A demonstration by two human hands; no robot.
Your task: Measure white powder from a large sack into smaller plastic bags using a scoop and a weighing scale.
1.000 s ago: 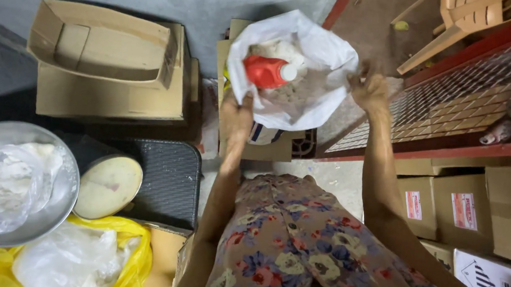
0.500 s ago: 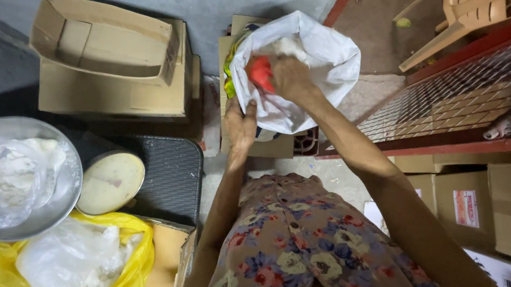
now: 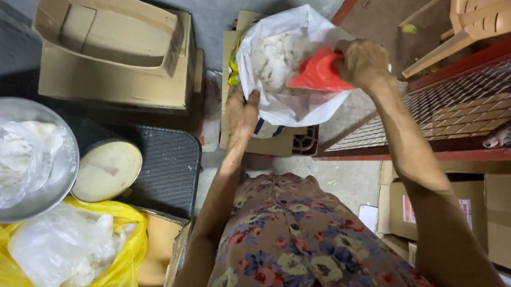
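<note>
Two hands working at a white plastic sack of pale lumps atop flattened cardboard: right hand clenching a red plastic scoop over its mouth, left hand gripping its rim. Nearby, a metal bowl and yellow bag.

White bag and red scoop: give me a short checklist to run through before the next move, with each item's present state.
1. Left hand grips the white bag at its near edge: ok.
2. Bag mouth open: ok.
3. Right hand closed on the red scoop: ok.
4. Scoop over the bag mouth: ok.
5. Whether the scoop is loaded: cannot tell.
6. Bag rests on flattened cardboard; steadiness: cannot tell.
</note>
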